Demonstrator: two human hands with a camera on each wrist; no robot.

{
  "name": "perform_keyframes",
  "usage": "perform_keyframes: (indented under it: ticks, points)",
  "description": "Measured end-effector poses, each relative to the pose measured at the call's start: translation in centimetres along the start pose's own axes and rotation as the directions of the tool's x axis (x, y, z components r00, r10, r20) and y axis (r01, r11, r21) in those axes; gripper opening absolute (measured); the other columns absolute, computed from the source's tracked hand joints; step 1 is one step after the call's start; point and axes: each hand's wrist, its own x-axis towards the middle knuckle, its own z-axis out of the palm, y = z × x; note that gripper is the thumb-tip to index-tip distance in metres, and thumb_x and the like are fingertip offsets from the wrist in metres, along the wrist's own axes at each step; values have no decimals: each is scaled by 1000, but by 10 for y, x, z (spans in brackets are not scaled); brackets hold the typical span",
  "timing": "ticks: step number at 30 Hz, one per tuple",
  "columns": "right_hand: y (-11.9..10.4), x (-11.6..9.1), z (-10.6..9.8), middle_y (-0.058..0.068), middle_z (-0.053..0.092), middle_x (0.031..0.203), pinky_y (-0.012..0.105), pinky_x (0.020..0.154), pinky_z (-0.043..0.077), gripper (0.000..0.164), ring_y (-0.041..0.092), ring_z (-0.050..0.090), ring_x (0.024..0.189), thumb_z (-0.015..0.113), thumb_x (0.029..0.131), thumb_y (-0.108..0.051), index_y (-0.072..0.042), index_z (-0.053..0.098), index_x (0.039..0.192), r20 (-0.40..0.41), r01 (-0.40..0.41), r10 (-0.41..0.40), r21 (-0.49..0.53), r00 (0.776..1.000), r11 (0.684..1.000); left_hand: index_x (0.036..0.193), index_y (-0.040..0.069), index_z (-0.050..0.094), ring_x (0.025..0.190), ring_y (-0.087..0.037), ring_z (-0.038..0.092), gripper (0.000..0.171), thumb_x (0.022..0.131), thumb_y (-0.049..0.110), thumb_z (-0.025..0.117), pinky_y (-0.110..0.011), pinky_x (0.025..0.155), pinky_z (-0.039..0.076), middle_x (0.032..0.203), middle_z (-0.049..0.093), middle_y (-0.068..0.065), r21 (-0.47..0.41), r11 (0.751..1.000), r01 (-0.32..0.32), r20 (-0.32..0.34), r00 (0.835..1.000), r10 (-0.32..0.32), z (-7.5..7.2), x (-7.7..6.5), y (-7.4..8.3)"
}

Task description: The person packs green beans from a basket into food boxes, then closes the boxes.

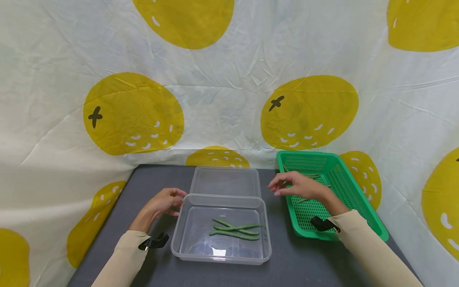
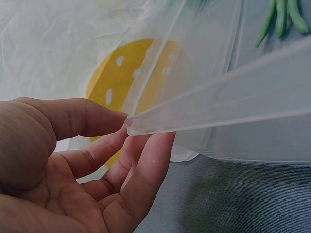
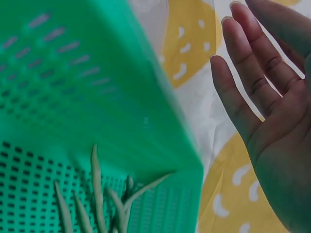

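A clear plastic container (image 1: 220,258) holds several green beans (image 1: 234,235), lying crossed toward its right side. At its left rim is my left hand (image 1: 163,203); in the left wrist view, the thumb (image 2: 92,118) lies on top of the rim and the fingers come from below, pinching it. My right hand (image 1: 301,185) hovers over the left edge of a green perforated basket (image 1: 346,199), with nothing held. Its fingers (image 3: 250,73) look loosely extended in the right wrist view. Several paler beans (image 3: 97,189) lie inside the basket.
A clear flat lid (image 1: 226,181) lies behind the container on the dark grey table (image 1: 157,179). Behind the table hangs a white cloth (image 1: 222,111) printed with large yellow fruit. Each wrist wears a black strap device.
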Motion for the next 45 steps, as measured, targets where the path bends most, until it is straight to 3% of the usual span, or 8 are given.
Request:
perform_keyframes:
  ticks: [7, 13, 21, 29, 36, 41, 45]
  points:
    - [14, -14, -12, -1, 71, 115, 32, 86, 57, 23, 24, 68, 103, 70, 97, -24, -23, 70, 120, -46, -79, 78, -23, 996, 997, 132, -6, 58, 87, -23, 65, 41, 93, 6, 61, -40, 68, 61, 112, 66, -23, -8, 1000, 7, 5, 1000, -7, -1, 2, -1]
    - [25, -24, -22, 12, 69, 116, 34, 85, 58, 24, 33, 69, 100, 66, 99, -15, -11, 69, 122, -50, -77, 79, 45, 996, 996, 131, -7, 57, 88, -25, 65, 41, 93, 6, 60, -40, 68, 61, 112, 65, -23, -11, 1000, -1, 7, 1000, 1, -1, 2, -1]
    - [43, -34, -33, 21, 66, 122, 31, 89, 57, 29, 27, 68, 106, 64, 99, -13, -1, 66, 125, -68, -85, 91, 83, 994, 993, 132, -7, 57, 88, -25, 65, 41, 93, 7, 61, -41, 68, 61, 112, 65, -24, -7, 1000, -4, 4, 1000, 4, 0, 0, -1]
    - [54, -43, -42, 10, 68, 118, 29, 87, 57, 23, 24, 66, 107, 65, 99, -14, -11, 69, 122, -84, -88, 90, 24, 992, 996, 131, -7, 58, 87, -24, 64, 40, 93, 6, 61, -40, 68, 61, 113, 65, -23, -17, 1000, 1, 4, 1000, -1, 0, 2, -1]
    - [70, -52, -46, 18, 67, 117, 34, 84, 58, 25, 25, 67, 101, 65, 99, -11, -8, 69, 124, -81, -112, 112, 8, 990, 994, 131, -7, 58, 87, -24, 64, 40, 92, 6, 61, -41, 69, 61, 113, 65, -23, -17, 1000, -1, 2, 1000, 2, 0, 1, -1]
    - [79, -57, -48, 12, 69, 115, 30, 83, 57, 29, 25, 65, 100, 68, 96, -9, -7, 68, 125, -77, -142, 140, -30, 987, 989, 130, -8, 58, 87, -24, 64, 40, 92, 6, 61, -41, 68, 61, 111, 65, -23, -12, 1000, -6, 5, 1000, 6, 0, 0, -1]
    - [84, -60, -49, 12, 67, 120, 29, 84, 57, 32, 33, 63, 108, 69, 95, -9, -6, 66, 127, -54, -206, 205, -26, 977, 978, 130, -7, 58, 86, -24, 64, 40, 92, 6, 61, -41, 68, 61, 111, 65, -23, -12, 1000, 1, 1, 1000, -1, 0, 0, -1]
